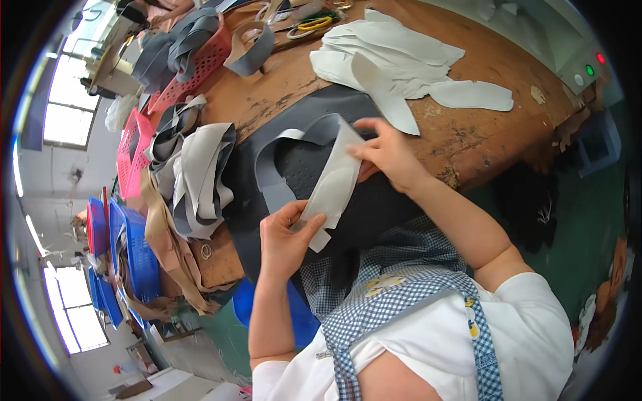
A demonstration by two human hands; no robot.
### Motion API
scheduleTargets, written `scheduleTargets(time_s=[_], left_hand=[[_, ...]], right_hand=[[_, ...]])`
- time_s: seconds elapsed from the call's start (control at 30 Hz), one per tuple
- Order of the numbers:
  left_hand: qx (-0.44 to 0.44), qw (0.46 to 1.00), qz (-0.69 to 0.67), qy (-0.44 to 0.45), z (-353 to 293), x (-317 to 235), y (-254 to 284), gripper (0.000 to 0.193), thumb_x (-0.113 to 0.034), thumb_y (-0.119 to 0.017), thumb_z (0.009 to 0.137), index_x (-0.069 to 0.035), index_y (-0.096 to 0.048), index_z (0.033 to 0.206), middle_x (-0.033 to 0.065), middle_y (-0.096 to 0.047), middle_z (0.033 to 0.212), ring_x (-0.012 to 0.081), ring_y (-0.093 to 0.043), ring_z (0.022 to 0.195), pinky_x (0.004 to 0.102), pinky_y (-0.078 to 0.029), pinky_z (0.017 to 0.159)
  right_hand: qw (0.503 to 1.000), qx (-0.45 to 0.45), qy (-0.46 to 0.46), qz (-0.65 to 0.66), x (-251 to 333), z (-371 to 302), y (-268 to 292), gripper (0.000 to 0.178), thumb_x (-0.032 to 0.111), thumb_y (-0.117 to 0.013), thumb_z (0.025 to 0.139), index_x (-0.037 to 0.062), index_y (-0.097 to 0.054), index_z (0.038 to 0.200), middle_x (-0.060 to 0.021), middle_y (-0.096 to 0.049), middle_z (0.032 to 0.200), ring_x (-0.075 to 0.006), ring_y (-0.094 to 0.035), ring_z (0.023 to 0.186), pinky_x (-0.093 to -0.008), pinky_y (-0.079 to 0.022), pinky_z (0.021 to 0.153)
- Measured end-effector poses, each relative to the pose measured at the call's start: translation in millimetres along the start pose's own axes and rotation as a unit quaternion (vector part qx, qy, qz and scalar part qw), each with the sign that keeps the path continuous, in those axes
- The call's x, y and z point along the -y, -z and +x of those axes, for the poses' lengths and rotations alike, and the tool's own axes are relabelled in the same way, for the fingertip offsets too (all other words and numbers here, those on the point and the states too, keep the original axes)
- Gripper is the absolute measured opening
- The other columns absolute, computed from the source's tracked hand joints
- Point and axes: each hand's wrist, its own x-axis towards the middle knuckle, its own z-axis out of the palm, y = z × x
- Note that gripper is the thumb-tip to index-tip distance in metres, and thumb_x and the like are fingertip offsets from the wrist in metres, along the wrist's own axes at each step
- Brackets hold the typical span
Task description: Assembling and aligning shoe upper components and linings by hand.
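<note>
A long grey strip (272, 167) curves in a loop over a black mat (244, 180), and its near section carries a white, slightly shiny layer (338, 177). My left hand (284, 234) pinches the lower end of this section between thumb and fingers. Farther up, at the section's right edge, my right hand (388, 154) grips the strip, its thumb side on top and other fingers partly behind; the fingertips are a little blurred. Beyond the mat lies a spread pile of white shaped pieces (394, 57), one of them reaching down near my right hand.
Folded grey and white strips (200, 174) lie left of the mat, with tan strips (164, 234) hanging over the edge. Pink baskets (200, 67) with grey strips, yellow-handled scissors (314, 24) and blue baskets (137, 247) stand around the brown worktable (495, 144). A machine panel (588, 70) is at right.
</note>
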Motion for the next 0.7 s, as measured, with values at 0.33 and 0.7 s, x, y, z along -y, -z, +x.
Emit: scheduleTargets(time_s=[0.33, 0.7], left_hand=[[-0.083, 0.892, 0.302, -0.325, 19, -68, -4, 0.04, -0.007, -0.083, 0.069, -0.003, -0.063, 0.102, 0.0137, -0.065, 0.093, 0.0326, -0.066, 0.09, 0.045, -0.051, 0.088], [-0.066, 0.923, -0.355, 0.131, -3, -7, -43, 0.019, -0.018, -0.066, 0.098, 0.0, -0.063, 0.1, 0.0034, -0.065, 0.086, 0.0058, -0.056, 0.072, 0.0197, -0.042, 0.062]], right_hand=[[0.847, 0.216, 0.221, -0.432, 42, -29, -38, 0.054, 0.001, -0.072, 0.079, 0.004, -0.056, 0.13, -0.0122, -0.069, 0.109, -0.0283, -0.067, 0.108, -0.0393, -0.049, 0.099], [0.926, 0.149, 0.201, -0.283, 16, -63, 2, 0.045, 0.002, -0.078, 0.077, -0.0006, -0.064, 0.12, -0.0089, -0.071, 0.105, -0.0155, -0.067, 0.098, -0.0309, -0.051, 0.09]])
